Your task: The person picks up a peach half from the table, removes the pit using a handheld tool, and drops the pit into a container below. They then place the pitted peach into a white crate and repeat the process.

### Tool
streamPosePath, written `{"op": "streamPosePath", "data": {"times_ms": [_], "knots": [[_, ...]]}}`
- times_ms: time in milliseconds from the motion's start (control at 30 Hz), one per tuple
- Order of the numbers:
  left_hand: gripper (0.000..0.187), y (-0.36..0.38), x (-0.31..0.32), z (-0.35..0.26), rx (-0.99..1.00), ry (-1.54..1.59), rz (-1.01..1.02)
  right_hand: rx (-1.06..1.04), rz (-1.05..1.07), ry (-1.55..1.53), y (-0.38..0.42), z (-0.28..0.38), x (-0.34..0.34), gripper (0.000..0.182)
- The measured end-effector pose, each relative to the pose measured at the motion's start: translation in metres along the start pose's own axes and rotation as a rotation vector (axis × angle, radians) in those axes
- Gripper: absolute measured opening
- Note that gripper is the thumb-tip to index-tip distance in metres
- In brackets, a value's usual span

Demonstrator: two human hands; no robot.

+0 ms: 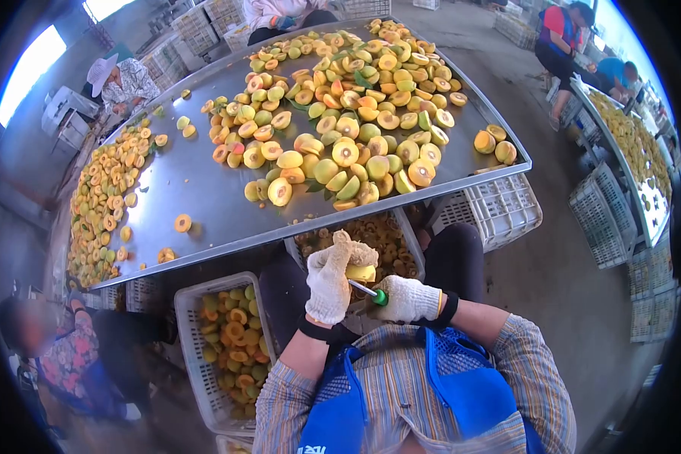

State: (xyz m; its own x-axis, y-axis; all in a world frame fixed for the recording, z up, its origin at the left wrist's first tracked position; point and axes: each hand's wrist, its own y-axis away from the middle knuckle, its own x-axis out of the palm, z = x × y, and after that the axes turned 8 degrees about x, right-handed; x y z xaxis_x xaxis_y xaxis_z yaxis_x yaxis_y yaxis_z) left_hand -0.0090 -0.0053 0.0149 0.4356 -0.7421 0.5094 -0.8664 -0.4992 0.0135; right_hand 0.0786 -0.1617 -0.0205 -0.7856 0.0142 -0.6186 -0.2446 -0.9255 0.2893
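Observation:
My left hand (pixel 331 281), in a knitted white glove with soiled fingertips, is closed around a yellow peach half (pixel 362 272). Its thumb points up. In my right hand (pixel 410 300), also gloved, is a green-handled tool (pixel 380 297) with a thin metal shaft. The shaft reaches left to the peach half; its tip is hidden at the fruit. Both hands are above a white crate (pixel 410 234) between my knees, which holds brownish pits or scraps. Just beyond is the near edge of a metal table (pixel 234 216) with many halved peaches (pixel 346 153), several with pits showing.
Left of my legs stands a white crate (pixel 185 340) of peach halves. Another white crate (pixel 507 208) sits under the table's right corner. More peach halves (pixel 102 204) cover the table's left end. Co-workers sit at left and behind the table; a second loaded table (pixel 620 129) stands right.

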Motion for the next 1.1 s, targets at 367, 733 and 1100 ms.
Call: {"op": "streamPosePath", "data": {"times_ms": [367,733,1100], "knots": [[0.069,-0.002,0.007,0.012,0.008,-0.021,-0.232,0.262,-0.039,-0.021,-0.004,0.010,0.017,0.020],[0.071,0.002,0.002,0.004,-0.083,0.327,-0.045,0.089,0.067,-0.306,-0.018,-0.004,0.032,0.028],[0.067,-0.010,-0.060,-0.026,0.052,0.340,-0.555,0.349,0.144,-0.400,-0.024,0.011,-0.007,0.039]]}}
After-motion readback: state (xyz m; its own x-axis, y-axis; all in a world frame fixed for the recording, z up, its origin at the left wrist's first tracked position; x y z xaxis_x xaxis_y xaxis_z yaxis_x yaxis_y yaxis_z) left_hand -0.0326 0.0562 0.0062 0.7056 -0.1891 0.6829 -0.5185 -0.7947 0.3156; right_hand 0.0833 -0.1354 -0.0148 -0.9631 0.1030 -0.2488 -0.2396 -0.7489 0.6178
